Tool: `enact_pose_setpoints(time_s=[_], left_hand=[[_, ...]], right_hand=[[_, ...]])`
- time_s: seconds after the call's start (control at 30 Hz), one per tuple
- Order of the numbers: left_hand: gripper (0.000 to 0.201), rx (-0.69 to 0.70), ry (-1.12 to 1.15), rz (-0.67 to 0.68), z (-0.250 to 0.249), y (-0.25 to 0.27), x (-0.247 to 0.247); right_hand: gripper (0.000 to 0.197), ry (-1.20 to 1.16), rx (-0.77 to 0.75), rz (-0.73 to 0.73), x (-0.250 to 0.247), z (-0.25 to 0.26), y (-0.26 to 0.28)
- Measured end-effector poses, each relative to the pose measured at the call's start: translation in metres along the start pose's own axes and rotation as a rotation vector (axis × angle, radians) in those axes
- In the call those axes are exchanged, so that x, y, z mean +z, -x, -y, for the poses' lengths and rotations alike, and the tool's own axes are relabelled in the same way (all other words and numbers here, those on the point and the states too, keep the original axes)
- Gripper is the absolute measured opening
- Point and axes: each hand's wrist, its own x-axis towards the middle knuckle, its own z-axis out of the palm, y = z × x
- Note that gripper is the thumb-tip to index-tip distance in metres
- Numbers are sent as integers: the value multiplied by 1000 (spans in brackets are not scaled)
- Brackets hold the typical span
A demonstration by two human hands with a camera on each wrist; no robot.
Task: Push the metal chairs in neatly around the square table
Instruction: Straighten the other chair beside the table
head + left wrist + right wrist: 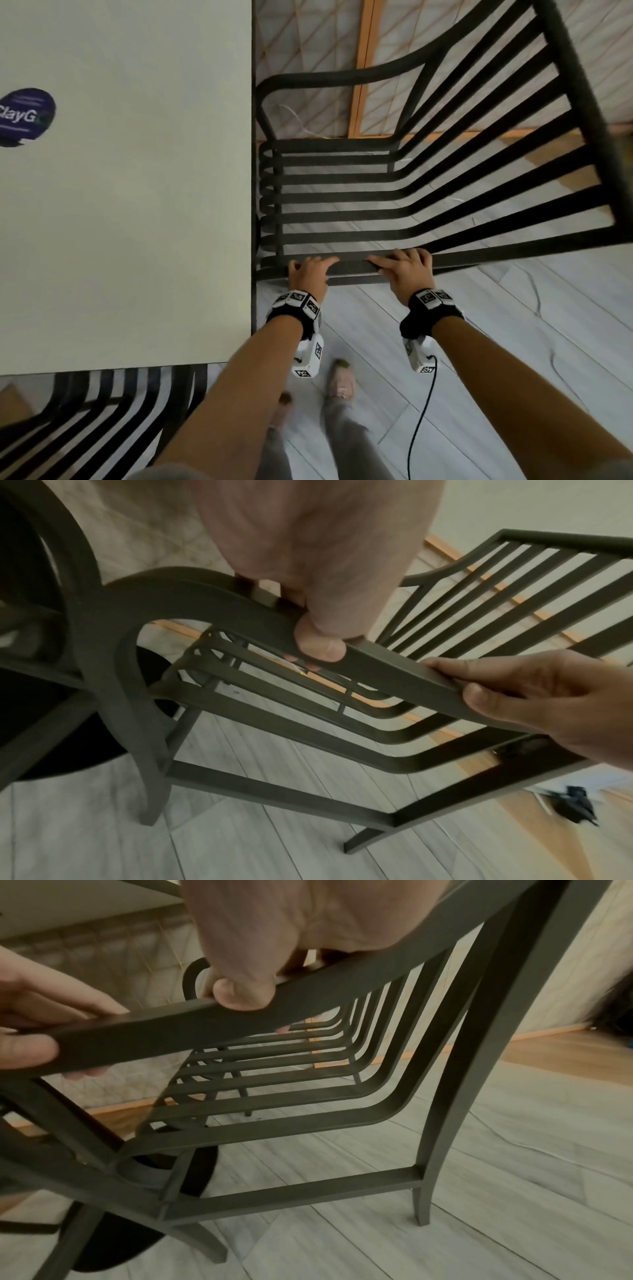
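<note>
A black slatted metal chair (342, 205) stands at the right side of the white square table (137, 205), its seat front close to the table edge. Both my hands grip its near armrest (352, 269) from above. My left hand (308, 274) holds the end toward the table, my right hand (407, 270) the part nearer the backrest. In the left wrist view my left thumb (320, 645) presses the armrest's (394, 669) side. In the right wrist view my right hand (243, 993) curls over the same bar (171, 1031). A second black chair (102, 411) sits at the table's near edge.
My feet (340, 380) stand on pale floor planks just behind the armrest. A black cable (418, 421) hangs from my right wrist. The table's round black base (113, 1245) lies near the chair's front legs. A wall with an orange skirting (479, 133) runs behind the chair.
</note>
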Motion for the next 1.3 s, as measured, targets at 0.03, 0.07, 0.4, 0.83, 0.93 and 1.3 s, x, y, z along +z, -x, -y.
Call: enact_pose_setpoints(time_s=[0.03, 0.07, 0.4, 0.83, 0.93, 1.3], left_hand=[[57, -15, -9, -21, 4, -4, -4], [55, -33, -17, -41, 7, -9, -9], [52, -101, -30, -67, 10, 5, -11], [68, -188, -105, -53, -12, 44, -18], [73, -125, 1, 30, -33, 84, -31], [48, 203, -6, 392, 41, 326, -125]], right_hand=[[37, -11, -2, -10, 2, 5, -7], [37, -24, -3, -20, 3, 10, -14], [36, -45, 1, 0, 15, 24, -12], [57, 79, -48, -13, 16, 43, 18], [60, 60, -80, 10, 16, 63, 46], [53, -40, -4, 70, 28, 197, 183]])
